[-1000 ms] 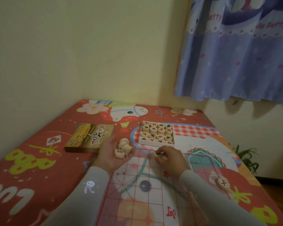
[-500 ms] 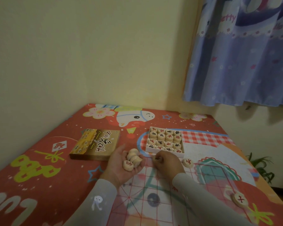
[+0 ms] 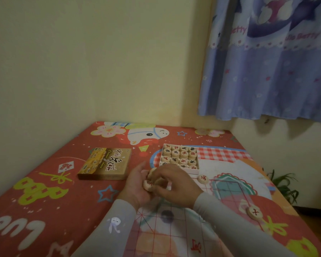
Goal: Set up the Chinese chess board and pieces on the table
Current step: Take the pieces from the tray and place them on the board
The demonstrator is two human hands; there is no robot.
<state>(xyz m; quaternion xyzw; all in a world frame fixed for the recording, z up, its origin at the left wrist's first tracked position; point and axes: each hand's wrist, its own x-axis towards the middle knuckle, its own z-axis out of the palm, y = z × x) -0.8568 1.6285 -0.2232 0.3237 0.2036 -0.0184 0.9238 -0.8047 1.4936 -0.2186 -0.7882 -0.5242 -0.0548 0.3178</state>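
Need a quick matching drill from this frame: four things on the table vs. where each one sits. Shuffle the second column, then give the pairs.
Things:
1. box lid
2. tray of pieces
3. piece marked with a red X
4. handful of pieces

Places:
A. in the left hand
B. lying alone at the right, near the table edge
C. at the left, printed side up
D. just beyond the hands, at the far edge of the board

Pairs: 1-C, 2-D, 3-B, 4-A

Left hand (image 3: 135,184) cupping wooden pieces (image 3: 150,182), right hand (image 3: 176,184) pinching one, open tray (image 3: 180,157) behind
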